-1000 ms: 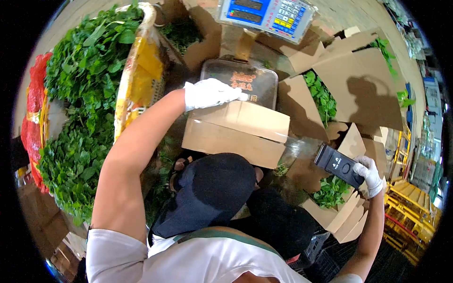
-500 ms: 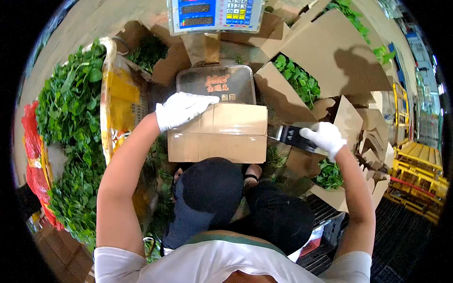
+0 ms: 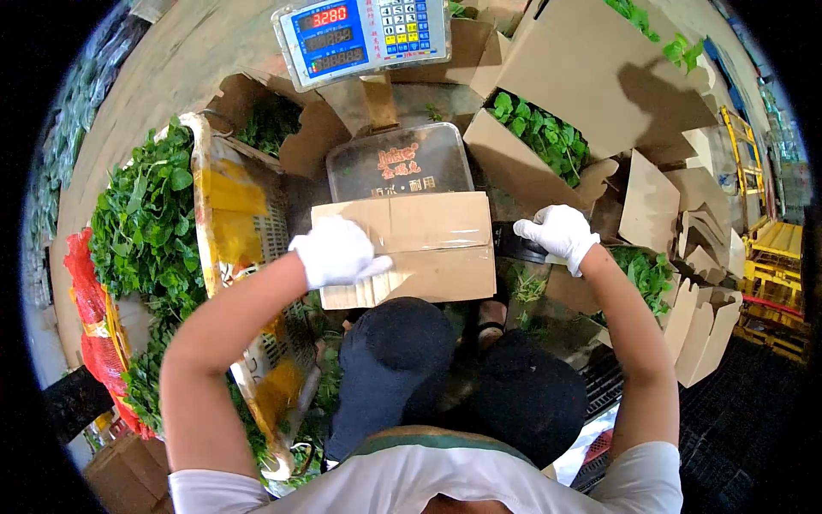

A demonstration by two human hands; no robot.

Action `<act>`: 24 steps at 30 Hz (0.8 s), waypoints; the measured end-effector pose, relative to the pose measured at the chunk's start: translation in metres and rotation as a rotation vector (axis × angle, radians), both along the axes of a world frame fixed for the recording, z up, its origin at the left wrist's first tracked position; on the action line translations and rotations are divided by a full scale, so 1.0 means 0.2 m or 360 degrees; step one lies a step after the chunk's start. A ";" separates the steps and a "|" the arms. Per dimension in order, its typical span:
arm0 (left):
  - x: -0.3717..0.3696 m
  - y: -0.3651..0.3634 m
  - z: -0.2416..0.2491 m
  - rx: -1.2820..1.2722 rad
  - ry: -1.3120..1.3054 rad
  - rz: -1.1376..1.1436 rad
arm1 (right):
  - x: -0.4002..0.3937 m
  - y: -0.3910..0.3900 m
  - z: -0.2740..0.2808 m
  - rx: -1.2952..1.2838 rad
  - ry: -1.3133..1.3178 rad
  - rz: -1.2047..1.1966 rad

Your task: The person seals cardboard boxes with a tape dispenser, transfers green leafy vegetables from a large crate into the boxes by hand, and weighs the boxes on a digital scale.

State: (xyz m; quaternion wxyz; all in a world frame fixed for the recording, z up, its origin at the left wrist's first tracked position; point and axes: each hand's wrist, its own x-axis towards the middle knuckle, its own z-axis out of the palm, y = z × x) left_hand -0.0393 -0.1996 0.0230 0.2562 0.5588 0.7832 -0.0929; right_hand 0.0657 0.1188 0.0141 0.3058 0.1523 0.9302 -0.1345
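Observation:
A closed cardboard box [image 3: 428,224] lies across my knees, with shiny clear tape along its middle seam and down its right end. My left hand [image 3: 336,252], in a white glove, rests on the left part of the box, thumb pointing right and the other fingers partly bent. It holds nothing that I can see. To the right of the box, my white-gloved right hand [image 3: 561,235] is closed around a black tape dispenser [image 3: 516,242], much of which the hand covers. The dispenser's left end is close to the box's right side.
Beyond the box stands a platform scale [image 3: 398,163], its display [image 3: 364,36] lit with red digits. On the left is a basket [image 3: 203,171] with leafy greens [image 3: 150,201] beside a red mesh bag [image 3: 94,330]. Open cartons [image 3: 599,81] with greens stand at right.
My left hand has moved from the box's far edge towards me, its fingers now more bent. The right hand and dispenser have moved slightly up and left. The view has shifted.

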 end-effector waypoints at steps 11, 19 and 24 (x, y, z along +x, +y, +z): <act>0.09 0.15 -0.08 0.0158 0.0031 0.0044 | -0.03 -0.02 0.00 0.0080 0.0054 0.0164; 0.15 0.38 -0.08 0.0068 -0.0144 0.0197 | -0.04 -0.04 0.05 0.0053 -0.0035 0.0200; 0.19 0.40 -0.14 0.0477 0.0014 -0.0035 | -0.02 0.00 0.04 -0.0038 -0.0050 0.0222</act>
